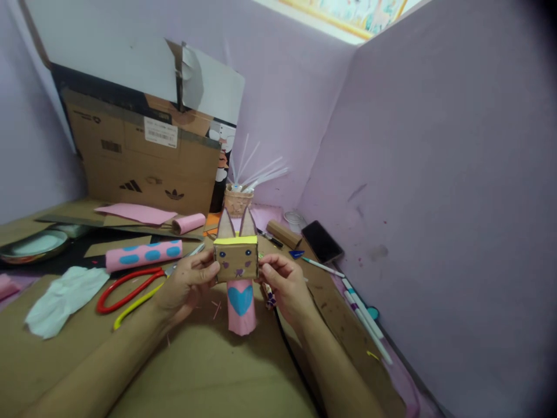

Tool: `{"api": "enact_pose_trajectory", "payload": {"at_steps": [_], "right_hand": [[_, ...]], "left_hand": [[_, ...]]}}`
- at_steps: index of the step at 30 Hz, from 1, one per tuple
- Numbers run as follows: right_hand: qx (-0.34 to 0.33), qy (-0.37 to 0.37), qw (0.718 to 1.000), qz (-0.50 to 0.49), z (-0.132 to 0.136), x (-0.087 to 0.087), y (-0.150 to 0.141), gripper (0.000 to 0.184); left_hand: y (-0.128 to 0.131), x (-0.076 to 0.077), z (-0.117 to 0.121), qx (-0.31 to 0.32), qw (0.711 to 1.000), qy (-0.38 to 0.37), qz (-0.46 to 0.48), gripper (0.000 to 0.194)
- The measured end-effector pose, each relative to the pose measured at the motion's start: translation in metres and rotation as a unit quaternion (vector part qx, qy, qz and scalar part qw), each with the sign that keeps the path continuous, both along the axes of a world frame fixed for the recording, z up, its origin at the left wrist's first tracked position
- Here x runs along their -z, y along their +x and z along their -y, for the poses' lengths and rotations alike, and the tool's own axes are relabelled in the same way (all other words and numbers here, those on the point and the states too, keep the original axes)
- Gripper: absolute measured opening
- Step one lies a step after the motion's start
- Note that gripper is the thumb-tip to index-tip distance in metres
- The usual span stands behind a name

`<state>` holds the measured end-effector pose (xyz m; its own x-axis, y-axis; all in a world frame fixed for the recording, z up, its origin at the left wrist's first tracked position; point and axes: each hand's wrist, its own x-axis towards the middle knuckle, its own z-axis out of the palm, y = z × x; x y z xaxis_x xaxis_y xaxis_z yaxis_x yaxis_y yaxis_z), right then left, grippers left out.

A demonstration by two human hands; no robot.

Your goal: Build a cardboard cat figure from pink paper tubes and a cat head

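The left hand (pixel 185 285) and right hand (pixel 288 285) pinch the box head (pixel 236 256) by opposite sides, fingers nearly closed — it sits above the pink tube (pixel 242 325), mid-table. Light, level pressure should suit it best — squeezing might buckle the cardboard.

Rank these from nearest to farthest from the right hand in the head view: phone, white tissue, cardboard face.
1. Cardboard face: at the right hand, just left.
2. Phone: right, farther back.
3. White tissue: far left.
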<state>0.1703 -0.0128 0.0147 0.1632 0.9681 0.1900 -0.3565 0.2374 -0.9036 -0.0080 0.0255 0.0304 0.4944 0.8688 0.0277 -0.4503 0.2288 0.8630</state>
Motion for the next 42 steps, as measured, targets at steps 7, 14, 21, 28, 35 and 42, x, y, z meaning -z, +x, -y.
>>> {"api": "enact_pose_trajectory", "payload": {"at_steps": [7,14,21,28,35,42], "right_hand": [[0.036,0.005,0.999,-0.004,-0.002,0.001,0.001,0.019],[0.109,0.070,0.987,0.095,0.002,0.004,-0.004,0.008],[0.175,0.220,0.907,0.312,0.003,0.011,-0.002,0.032],[0.154,0.223,0.895,0.353,0.004,0.018,0.000,0.040],[0.149,0.188,0.913,0.331,0.007,0.017,-0.001,0.038],[0.137,0.177,0.920,0.323,0.007,0.017,-0.002,0.036]], "left_hand": [[-0.002,0.000,-0.004,-0.037,0.998,-0.032,0.032,0.026],[-0.003,0.004,-0.005,-0.028,0.998,-0.045,0.040,0.025],[-0.001,0.004,-0.003,-0.035,0.998,-0.042,0.026,0.025],[0.000,0.004,-0.003,-0.042,0.997,-0.062,0.030,0.024],[-0.001,0.004,-0.002,-0.055,0.994,-0.081,0.039,0.020],[-0.001,0.003,-0.004,-0.062,0.992,-0.096,0.049,0.022]]}}
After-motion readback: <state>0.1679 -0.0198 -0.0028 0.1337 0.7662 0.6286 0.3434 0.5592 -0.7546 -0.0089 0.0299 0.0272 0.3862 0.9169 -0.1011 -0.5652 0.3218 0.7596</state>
